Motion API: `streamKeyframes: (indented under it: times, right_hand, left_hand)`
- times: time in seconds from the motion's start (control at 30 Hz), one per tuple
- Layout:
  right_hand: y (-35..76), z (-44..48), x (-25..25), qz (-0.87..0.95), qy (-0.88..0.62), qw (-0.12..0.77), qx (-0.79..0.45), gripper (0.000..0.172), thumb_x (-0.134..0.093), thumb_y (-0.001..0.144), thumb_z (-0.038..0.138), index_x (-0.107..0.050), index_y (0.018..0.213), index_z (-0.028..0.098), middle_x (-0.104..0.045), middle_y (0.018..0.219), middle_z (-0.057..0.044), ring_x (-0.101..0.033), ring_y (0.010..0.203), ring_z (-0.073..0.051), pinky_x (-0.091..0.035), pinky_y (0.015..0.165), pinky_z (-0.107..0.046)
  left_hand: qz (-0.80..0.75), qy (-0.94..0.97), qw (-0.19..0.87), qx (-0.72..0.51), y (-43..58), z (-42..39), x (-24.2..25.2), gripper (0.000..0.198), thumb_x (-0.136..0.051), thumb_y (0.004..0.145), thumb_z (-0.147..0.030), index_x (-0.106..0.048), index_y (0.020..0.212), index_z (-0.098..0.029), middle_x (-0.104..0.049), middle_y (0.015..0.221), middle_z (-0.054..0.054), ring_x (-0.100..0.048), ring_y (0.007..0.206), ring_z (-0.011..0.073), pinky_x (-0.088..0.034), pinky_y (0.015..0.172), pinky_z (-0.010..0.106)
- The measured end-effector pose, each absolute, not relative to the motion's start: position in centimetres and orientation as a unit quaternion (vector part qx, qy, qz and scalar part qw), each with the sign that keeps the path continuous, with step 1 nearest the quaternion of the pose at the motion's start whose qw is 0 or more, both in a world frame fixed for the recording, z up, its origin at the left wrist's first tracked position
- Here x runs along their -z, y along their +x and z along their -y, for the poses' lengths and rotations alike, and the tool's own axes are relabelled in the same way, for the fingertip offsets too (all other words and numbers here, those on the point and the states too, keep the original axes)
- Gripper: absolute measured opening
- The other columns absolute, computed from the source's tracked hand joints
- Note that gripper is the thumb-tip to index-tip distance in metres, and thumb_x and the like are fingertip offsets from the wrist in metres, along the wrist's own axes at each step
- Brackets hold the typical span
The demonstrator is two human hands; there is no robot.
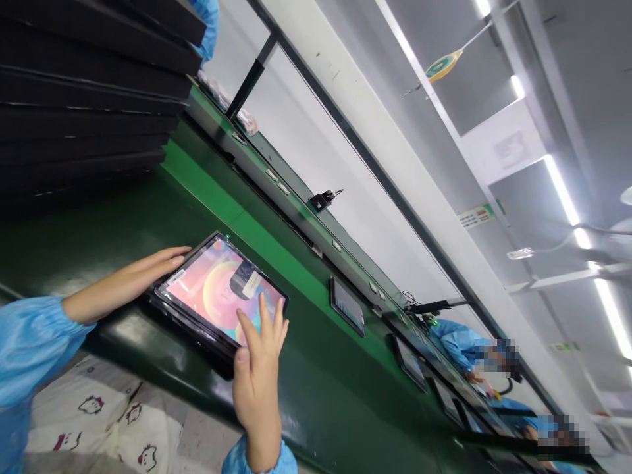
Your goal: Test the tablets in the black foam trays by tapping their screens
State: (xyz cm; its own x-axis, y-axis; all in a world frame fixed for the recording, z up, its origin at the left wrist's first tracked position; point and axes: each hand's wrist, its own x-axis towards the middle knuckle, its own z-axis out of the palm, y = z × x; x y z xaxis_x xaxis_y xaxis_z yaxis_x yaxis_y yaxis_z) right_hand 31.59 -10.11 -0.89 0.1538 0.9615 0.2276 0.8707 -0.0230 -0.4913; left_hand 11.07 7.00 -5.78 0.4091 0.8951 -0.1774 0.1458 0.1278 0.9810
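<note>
A tablet (227, 289) with a lit pink and orange screen lies on what looks like a dark tray or case (212, 355) at the near edge of the green bench. My left hand (158, 263) rests along its left side, fingers stretched out and partly hidden behind the tablet's edge. Over the lower right of the screen is my right hand (264, 349), fingers spread, with the fingertips at or just above the glass. Neither hand is closed round anything. A pale label (251, 283) shows on the screen's upper right part.
A tall stack of black trays (93, 92) stands at the left. Along the green bench (316, 408) lie another tablet (347, 306) and a further one (409, 362). A small black device (323, 199) sits on the ledge. Co-workers in blue sleeves (451, 339) sit farther down.
</note>
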Motion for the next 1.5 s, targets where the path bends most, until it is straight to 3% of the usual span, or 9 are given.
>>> streamKeyframes:
  times: [0.13,0.3,0.57,0.73,0.9,1.1,1.23,1.5]
  right_hand:
    - [33.0,10.9,1.1,0.581,-0.727,0.362,-0.051,0.046,-0.032,0.106,0.049,-0.069,0.128,0.034,-0.047,0.158,-0.002,-0.019,0.156,-0.032,-0.002,0.123,-0.066]
    - [35.4,13.3,2.3,0.521,-0.768,0.370,-0.046,0.048,-0.032,0.106,0.047,-0.076,0.115,0.030,-0.057,0.149,-0.004,-0.028,0.153,-0.032,-0.005,0.124,-0.064]
    - [35.6,15.4,3.4,0.538,-0.765,0.352,-0.040,0.051,-0.034,0.104,0.053,-0.079,0.110,0.031,-0.052,0.153,-0.003,-0.019,0.155,-0.036,-0.011,0.122,-0.066]
    - [35.9,15.3,3.5,0.513,-0.754,0.410,-0.005,0.056,-0.031,0.103,0.056,-0.078,0.110,0.027,-0.057,0.148,-0.007,-0.025,0.153,-0.035,-0.028,0.118,-0.060]
    - [35.6,15.3,3.4,0.511,-0.756,0.409,-0.010,0.055,-0.033,0.103,0.057,-0.079,0.107,0.028,-0.060,0.145,-0.007,-0.025,0.153,-0.035,-0.027,0.118,-0.061]
    - [35.4,15.6,3.9,0.531,-0.753,0.388,-0.020,0.053,-0.033,0.102,0.059,-0.075,0.118,0.031,-0.056,0.149,-0.006,-0.024,0.154,-0.037,-0.021,0.119,-0.066]
    - [35.7,15.3,4.3,0.470,-0.768,0.434,-0.025,0.048,-0.038,0.103,0.054,-0.063,0.136,0.030,-0.051,0.155,-0.006,-0.029,0.153,-0.031,-0.027,0.121,-0.056]
    - [38.5,10.0,6.5,0.308,-0.756,0.553,-0.166,0.070,-0.050,0.093,0.063,-0.046,0.149,0.020,-0.047,0.157,-0.013,-0.045,0.145,-0.026,-0.037,0.118,-0.044]
  left_hand:
    - [-0.452,0.597,0.589,-0.302,10.1,-7.4,6.3,0.075,-0.045,0.073,-0.086,-0.060,0.133,-0.044,-0.053,0.149,-0.007,-0.042,0.144,0.0292,-0.025,0.123,0.044]
    - [-0.454,0.608,0.575,-0.307,9.1,-7.8,7.4,0.074,-0.040,0.073,-0.087,-0.062,0.131,-0.045,-0.056,0.146,-0.006,-0.044,0.142,0.0302,-0.028,0.121,0.046]
    - [-0.446,0.599,0.596,-0.293,9.6,-7.7,8.0,0.066,-0.043,0.078,-0.083,-0.058,0.133,-0.049,-0.053,0.149,-0.011,-0.041,0.145,0.0297,-0.023,0.124,0.049]
    - [-0.441,0.608,0.588,-0.301,9.6,-7.7,8.0,0.064,-0.042,0.082,-0.079,-0.057,0.135,-0.047,-0.053,0.149,-0.007,-0.043,0.143,0.0300,-0.032,0.121,0.046]
    - [-0.459,0.607,0.578,-0.294,9.4,-7.7,7.8,0.069,-0.040,0.077,-0.084,-0.059,0.132,-0.047,-0.055,0.148,-0.009,-0.042,0.144,0.0291,-0.030,0.121,0.045]
    - [-0.454,0.604,0.581,-0.302,9.2,-7.8,8.1,0.072,-0.040,0.076,-0.085,-0.059,0.132,-0.045,-0.054,0.149,-0.006,-0.041,0.145,0.0297,-0.027,0.122,0.049]
    - [-0.450,0.603,0.588,-0.297,9.4,-8.0,8.2,0.068,-0.041,0.077,-0.084,-0.058,0.131,-0.048,-0.052,0.150,-0.011,-0.040,0.146,0.0255,-0.026,0.123,0.044]
    - [-0.424,0.590,0.618,-0.301,11.0,-8.3,7.4,0.059,-0.046,0.083,-0.076,-0.055,0.134,-0.049,-0.053,0.149,-0.012,-0.042,0.144,0.0260,-0.029,0.122,0.044]
